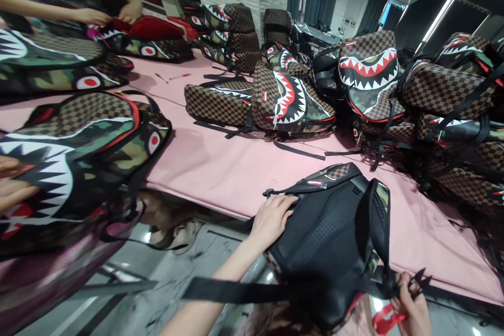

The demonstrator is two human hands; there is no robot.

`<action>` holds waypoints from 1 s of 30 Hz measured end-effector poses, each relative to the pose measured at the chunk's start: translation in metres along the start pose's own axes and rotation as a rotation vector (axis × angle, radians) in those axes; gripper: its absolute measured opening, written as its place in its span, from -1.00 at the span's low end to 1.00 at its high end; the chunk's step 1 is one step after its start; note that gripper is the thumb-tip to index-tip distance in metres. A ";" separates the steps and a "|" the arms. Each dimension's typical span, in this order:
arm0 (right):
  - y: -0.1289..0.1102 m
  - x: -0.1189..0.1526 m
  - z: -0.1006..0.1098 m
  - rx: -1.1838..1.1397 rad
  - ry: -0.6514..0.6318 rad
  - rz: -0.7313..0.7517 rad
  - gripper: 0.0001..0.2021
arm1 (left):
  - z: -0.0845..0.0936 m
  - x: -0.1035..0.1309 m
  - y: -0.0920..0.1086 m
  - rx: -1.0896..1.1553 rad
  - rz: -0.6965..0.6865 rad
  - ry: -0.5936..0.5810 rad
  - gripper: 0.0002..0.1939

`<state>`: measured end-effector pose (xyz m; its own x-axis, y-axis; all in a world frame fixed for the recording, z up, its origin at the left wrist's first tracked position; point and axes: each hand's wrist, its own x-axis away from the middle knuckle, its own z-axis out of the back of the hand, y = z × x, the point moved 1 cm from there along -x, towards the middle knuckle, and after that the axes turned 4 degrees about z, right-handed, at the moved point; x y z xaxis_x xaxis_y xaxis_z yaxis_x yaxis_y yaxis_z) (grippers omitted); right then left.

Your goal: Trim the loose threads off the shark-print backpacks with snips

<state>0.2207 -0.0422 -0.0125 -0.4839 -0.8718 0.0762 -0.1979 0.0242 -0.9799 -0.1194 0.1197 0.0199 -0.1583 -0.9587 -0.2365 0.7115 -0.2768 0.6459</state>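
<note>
Fingers of the left hand (273,219): slightly bent, laid over the upper left edge of a black backpack with a padded back and camouflage trim (326,231); the thumb is not clearly seen, so whether they grip cannot be told. Fingers of the right hand (411,302): closed around dark-bladed scissors with red handles (420,281), the blades pointing up. The backpack lies between the two sets of fingers, back panel uppermost, at the near edge of a pink-covered table (197,163). Below the left fingers, a flat black webbing strap (236,290) extends leftward. Beyond them stands a brown-checked backpack with a toothed red mouth (293,100); beyond the right fingers, a heap of checked backpacks (449,89). Left of the left fingers, another person's hand (16,191) touches a camouflage backpack with white teeth (90,139); farther off, a co-worker's hands (131,9) meet a red-lined bag (153,29)
</note>
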 end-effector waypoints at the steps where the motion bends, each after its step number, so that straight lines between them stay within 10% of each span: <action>1: -0.004 -0.007 0.008 -0.035 0.036 -0.013 -0.71 | -0.004 -0.007 -0.002 -0.054 -0.030 -0.037 -0.69; 6: -0.027 -0.037 0.048 -0.032 0.407 0.109 -0.65 | -0.030 -0.023 0.005 0.021 -0.122 -0.339 -0.69; 10: -0.058 -0.045 0.050 0.154 0.538 0.328 -0.70 | -0.045 -0.038 0.012 0.160 -0.003 -0.286 -0.71; 15: -0.074 -0.045 -0.035 0.235 0.172 0.264 -0.60 | -0.065 -0.075 0.018 0.277 0.111 -0.251 -0.54; 21: -0.035 -0.070 -0.147 0.112 -0.308 0.019 -0.64 | -0.070 -0.094 0.030 0.382 0.227 -0.417 -0.54; 25: -0.019 -0.074 -0.153 0.070 -0.251 0.017 -0.66 | -0.064 -0.060 0.046 0.680 0.308 -0.555 -0.62; 30: -0.015 -0.048 -0.136 0.055 -0.302 0.003 -0.69 | -0.078 0.008 0.059 1.405 0.792 -0.449 -0.57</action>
<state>0.1308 0.0664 0.0232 -0.2073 -0.9780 0.0228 -0.1458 0.0078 -0.9893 -0.0253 0.1009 -0.0008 -0.4315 -0.7538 0.4956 -0.3790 0.6500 0.6587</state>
